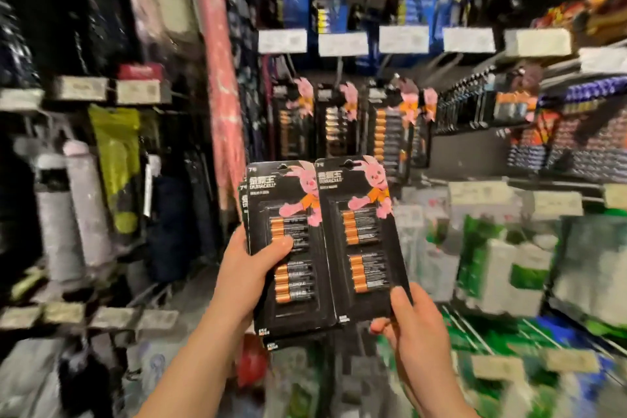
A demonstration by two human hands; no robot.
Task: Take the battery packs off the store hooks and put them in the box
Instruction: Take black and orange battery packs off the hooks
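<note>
My left hand [247, 265] grips a small stack of black battery packs [288, 248] with a pink bunny printed on the card, thumb across the front. My right hand [414, 326] pinches one more battery pack [363, 241] of the same kind by its lower right corner. Both are held upright side by side in front of me, edges touching. More battery packs [342, 125] hang on store hooks behind them, blurred. No box is in view.
White price labels [342, 43] line the hook rails above. Blue packs [295, 0] hang higher up. Rolled goods [64, 214] stand on shelves at left, green and white boxes [502, 268] on shelves at right. A red object [252, 363] sits low between my arms.
</note>
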